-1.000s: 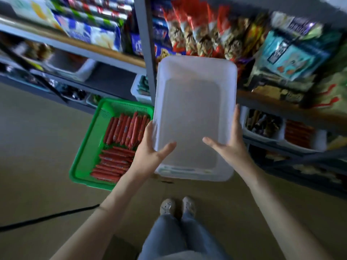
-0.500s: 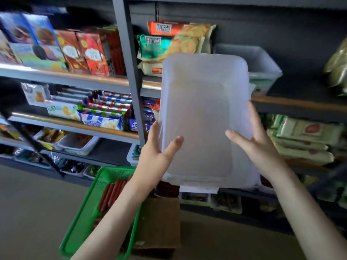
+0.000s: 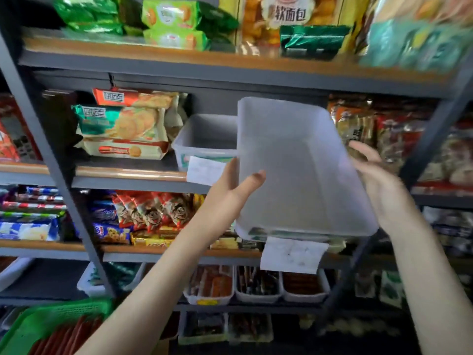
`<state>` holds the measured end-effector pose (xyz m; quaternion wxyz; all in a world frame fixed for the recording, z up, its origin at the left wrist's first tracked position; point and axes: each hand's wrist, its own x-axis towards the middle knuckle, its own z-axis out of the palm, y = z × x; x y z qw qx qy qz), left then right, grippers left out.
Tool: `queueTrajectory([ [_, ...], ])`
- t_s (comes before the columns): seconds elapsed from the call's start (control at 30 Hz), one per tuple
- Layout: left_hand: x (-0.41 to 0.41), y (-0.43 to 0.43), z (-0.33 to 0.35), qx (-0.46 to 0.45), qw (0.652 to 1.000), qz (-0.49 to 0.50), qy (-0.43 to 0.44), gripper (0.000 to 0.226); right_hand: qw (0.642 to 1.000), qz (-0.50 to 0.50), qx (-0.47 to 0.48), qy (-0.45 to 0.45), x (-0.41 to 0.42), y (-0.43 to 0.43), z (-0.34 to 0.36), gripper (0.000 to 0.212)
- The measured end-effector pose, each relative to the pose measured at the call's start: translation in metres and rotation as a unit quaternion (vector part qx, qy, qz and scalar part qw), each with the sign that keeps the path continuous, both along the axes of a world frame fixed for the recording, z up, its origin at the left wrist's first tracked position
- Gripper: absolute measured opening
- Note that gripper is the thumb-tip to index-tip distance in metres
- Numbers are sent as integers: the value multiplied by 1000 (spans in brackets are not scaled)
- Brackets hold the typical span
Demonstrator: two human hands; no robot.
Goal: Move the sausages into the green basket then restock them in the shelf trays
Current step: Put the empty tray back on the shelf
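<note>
A: While held up at the middle shelf (image 3: 133, 172), aimed where?
B: Long axis of the empty tray (image 3: 294, 160) straight at the space right of the shelved tray (image 3: 204, 134). Low left, the green basket (image 3: 51, 319). Fingers of left hand (image 3: 230, 190) and right hand (image 3: 378, 185) clamped on the tray's long sides. In the basket, sausages (image 3: 64, 336), nearer left.

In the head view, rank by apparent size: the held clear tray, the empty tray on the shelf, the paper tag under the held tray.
1. Held clear tray, nearest the camera, so it looks biggest.
2. Empty shelf tray, partly hidden behind it; the two may truly match.
3. Paper tag, smallest.
</note>
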<state>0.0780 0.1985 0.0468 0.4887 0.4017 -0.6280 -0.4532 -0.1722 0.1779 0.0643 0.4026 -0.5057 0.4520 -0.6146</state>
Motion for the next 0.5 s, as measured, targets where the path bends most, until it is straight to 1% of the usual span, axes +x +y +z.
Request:
queueTrajectory([
  [0.03,-14,-14,0,2,1000,-4,11,20,1000,5,-2,-24,-15,-7,1,43],
  [0.07,-27,-26,2,4,1000,-4,21,28,999,6,-3,-52,-27,-14,2,42],
  [0.13,-48,-50,6,10,998,-2,60,86,991,-7,-10,-131,-43,-29,3,41],
  [0.17,-56,-59,7,12,997,3,82,98,985,-18,-18,-170,-48,-37,2,41],
  [0.23,-69,-74,7,-20,996,16,85,96,977,-49,-28,-205,-52,-52,-2,39],
  [0.3,-74,-96,1,-45,998,0,50,93,980,-61,-21,-190,-49,-67,-3,40],
  [0.4,-75,-128,-12,-69,997,-34,-1,89,982,-86,15,-168,-43,-96,-5,38],
  [0.43,-75,-139,-14,-93,995,-19,-35,86,981,-109,11,-161,-43,-105,-5,36],
  [0.47,-75,-148,-16,-134,986,17,-94,80,979,-152,-13,-134,-46,-112,-6,32],
  [0.5,-76,-157,-16,-203,964,65,-157,68,974,-203,-61,-75,-50,-116,-8,29],
])
